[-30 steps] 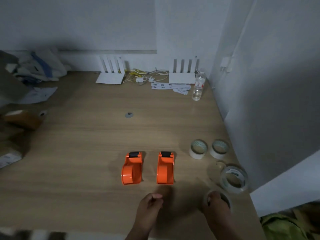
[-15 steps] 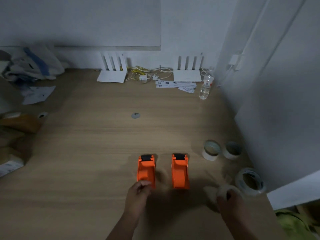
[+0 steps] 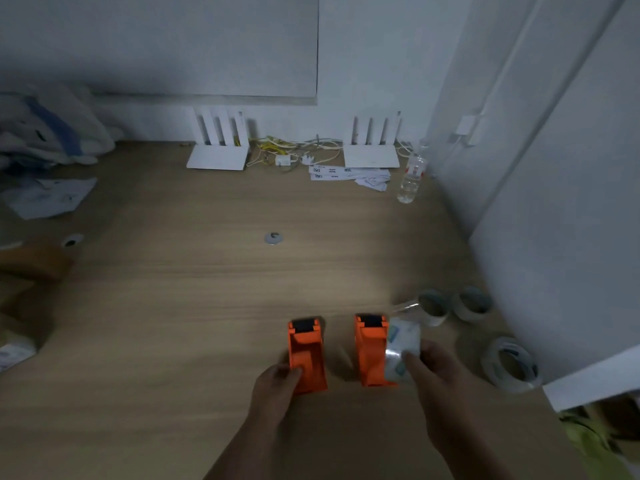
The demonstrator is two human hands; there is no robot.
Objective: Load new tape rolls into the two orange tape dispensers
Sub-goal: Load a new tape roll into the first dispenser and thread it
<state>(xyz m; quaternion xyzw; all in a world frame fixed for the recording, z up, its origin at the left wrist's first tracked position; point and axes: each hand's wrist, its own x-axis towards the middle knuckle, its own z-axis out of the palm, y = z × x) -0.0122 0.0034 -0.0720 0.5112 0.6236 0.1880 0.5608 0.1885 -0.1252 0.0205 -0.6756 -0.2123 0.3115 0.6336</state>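
Two orange tape dispensers stand side by side on the wooden table (image 3: 207, 306). My left hand (image 3: 277, 386) grips the near end of the left dispenser (image 3: 306, 355). A clear tape roll (image 3: 401, 344) is held in my right hand (image 3: 436, 372), raised just to the right of the right dispenser (image 3: 370, 351), with a loose tape end sticking up from it. Two white tape rolls (image 3: 433, 306) (image 3: 472, 304) sit further right. A larger clear roll (image 3: 512, 363) lies near the table's right edge.
Two white routers (image 3: 218, 157) (image 3: 372, 157) with cables stand at the back wall. A small plastic bottle (image 3: 410, 178) and paper slips (image 3: 349, 174) lie near them. A metal washer (image 3: 273, 238) sits mid-table. Clutter and boxes fill the left side. A white panel (image 3: 554, 237) borders the right.
My right hand lifted the clear tape roll off the table and brought it beside the right dispenser. My left hand closed onto the left dispenser's near end.
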